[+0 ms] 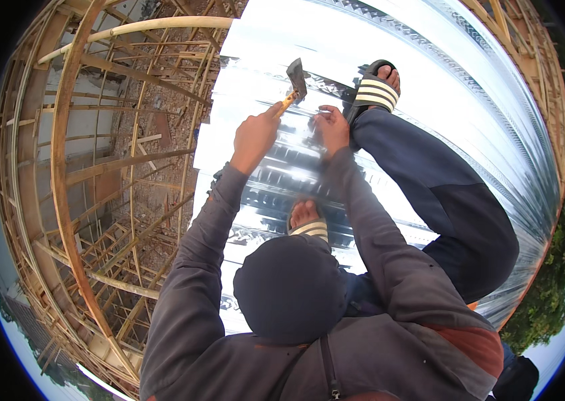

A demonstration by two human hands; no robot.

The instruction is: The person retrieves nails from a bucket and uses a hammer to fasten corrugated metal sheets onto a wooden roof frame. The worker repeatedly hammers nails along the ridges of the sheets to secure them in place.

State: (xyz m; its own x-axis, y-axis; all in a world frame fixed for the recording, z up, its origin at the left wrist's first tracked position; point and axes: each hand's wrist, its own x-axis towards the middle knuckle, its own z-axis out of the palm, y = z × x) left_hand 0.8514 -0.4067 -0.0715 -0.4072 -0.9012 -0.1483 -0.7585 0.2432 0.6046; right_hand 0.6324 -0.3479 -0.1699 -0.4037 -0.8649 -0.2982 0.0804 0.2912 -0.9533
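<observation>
My left hand point(255, 139) is closed around the wooden handle of a hammer point(297, 77), whose grey metal head is raised over shiny corrugated metal sheets point(275, 144). Close to the sheet's surface, my right hand point(332, 130) has its fingers bent and drawn together; anything between the fingertips is too small to make out. It is just to the right of the hammer's handle and beside my sandalled foot point(384, 80). My other foot point(306, 214), also in a striped sandal, rests on the sheets lower down.
Left of the sheets' edge, the roof drops away to an open frame of wooden beams point(62, 147) and bamboo poles point(135, 27), with rubble ground point(162, 127) far below. Sheets run on to the right, edged by wood, with green trees point(556, 267) beyond.
</observation>
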